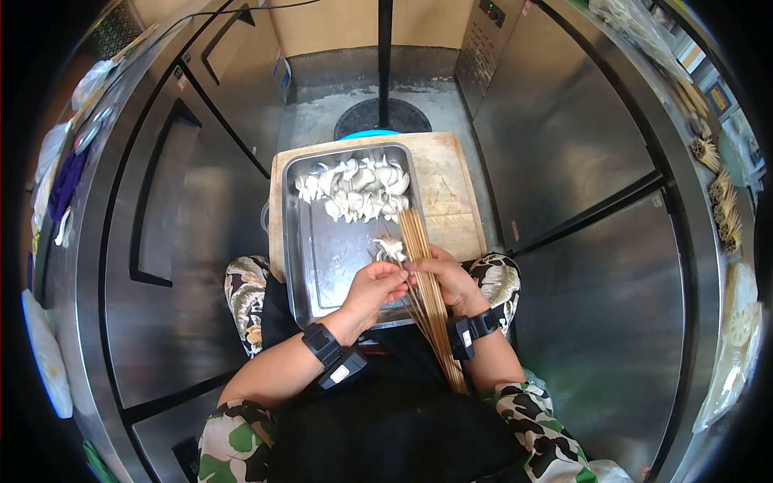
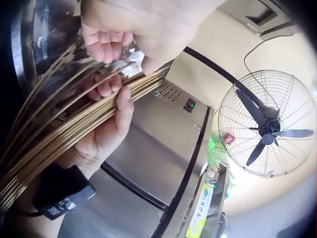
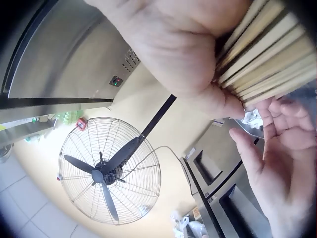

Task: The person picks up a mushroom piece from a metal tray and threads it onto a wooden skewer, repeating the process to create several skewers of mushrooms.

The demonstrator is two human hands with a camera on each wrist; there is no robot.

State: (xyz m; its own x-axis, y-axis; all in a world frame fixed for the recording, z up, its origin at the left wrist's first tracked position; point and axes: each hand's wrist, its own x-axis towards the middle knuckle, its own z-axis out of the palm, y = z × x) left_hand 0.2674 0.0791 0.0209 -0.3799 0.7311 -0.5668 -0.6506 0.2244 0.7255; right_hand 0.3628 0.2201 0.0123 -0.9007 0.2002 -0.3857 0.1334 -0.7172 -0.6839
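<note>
My right hand (image 1: 452, 282) grips a thick bundle of thin wooden skewers (image 1: 435, 310), its thumb lying across them. Several skewers splay from the bundle toward my left hand (image 1: 377, 288), whose fingers are curled. Its thumb and fingertips pinch at a loose skewer (image 2: 106, 82) close beside the right fingers. A white, brown-tipped piece of food (image 1: 390, 246) shows just beyond the fingertips, partly hidden by the hands. Farther up the metal tray (image 1: 322, 278) lie rows of curled white pieces (image 1: 354, 189). The bundle's upper end overlaps the tray's right rim in the head view.
Under the tray is a wooden board (image 1: 443, 173). Steel cabinets (image 1: 189, 209) flank both sides. A black pole (image 1: 385, 64) on a round base (image 1: 354, 121) stands ahead, with a caged fan (image 3: 110, 171). Bagged goods (image 1: 737, 330) line the right counter.
</note>
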